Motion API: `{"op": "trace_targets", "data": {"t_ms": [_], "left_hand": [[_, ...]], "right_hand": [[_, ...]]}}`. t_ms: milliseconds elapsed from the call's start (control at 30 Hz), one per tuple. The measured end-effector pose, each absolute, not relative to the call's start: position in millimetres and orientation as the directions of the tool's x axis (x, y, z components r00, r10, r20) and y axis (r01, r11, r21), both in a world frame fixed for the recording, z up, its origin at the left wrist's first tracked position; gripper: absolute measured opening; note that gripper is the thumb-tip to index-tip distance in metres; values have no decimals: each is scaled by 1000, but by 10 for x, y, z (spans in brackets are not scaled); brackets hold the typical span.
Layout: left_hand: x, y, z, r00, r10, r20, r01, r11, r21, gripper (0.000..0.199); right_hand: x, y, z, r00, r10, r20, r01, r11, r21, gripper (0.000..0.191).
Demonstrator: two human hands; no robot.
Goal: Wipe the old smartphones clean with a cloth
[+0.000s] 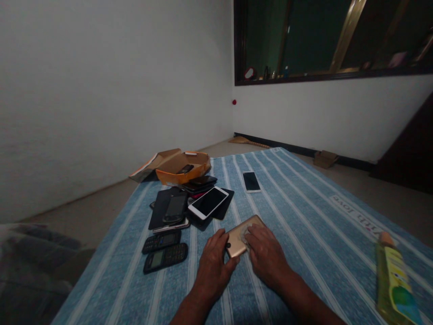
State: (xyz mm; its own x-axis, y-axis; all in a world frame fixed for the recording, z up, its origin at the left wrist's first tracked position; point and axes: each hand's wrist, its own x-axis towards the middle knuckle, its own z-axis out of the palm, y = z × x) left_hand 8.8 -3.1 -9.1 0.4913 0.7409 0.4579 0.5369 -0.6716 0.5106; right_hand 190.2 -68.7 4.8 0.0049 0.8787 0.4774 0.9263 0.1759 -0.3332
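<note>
A gold smartphone (236, 243) lies back side up on the striped cloth, its camera end toward the left. My left hand (214, 259) grips that end, thumb at the near edge and fingers at the far edge. On the phone's back, my right hand (262, 248) presses a crumpled pale wipe (244, 232) under its curled fingers. Just left of my hands lie two black keypad phones (165, 257). Beyond them is a pile of dark phones with a white smartphone (208, 202) on top. Another white-framed smartphone (251, 182) rests alone farther off.
Blue striped cloth (304, 253) covers the table. An open orange cardboard box (182, 174) stands at the far left with a phone inside. At the right front lies a bottle of yellow-green liquid (394, 280). A small carton (325, 159) sits on the floor by the wall.
</note>
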Motion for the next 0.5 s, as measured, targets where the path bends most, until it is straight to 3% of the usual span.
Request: {"op": "trace_targets", "data": {"t_ms": [200, 500], "left_hand": [[99, -43, -74, 495, 741, 453, 529, -671, 519, 51], [99, -32, -97, 492, 736, 465, 538, -677, 502, 48]], "right_hand": [[2196, -648, 41, 126, 878, 461, 943, 38, -330, 33], [1682, -724, -17, -40, 860, 508, 927, 222, -303, 42]]}}
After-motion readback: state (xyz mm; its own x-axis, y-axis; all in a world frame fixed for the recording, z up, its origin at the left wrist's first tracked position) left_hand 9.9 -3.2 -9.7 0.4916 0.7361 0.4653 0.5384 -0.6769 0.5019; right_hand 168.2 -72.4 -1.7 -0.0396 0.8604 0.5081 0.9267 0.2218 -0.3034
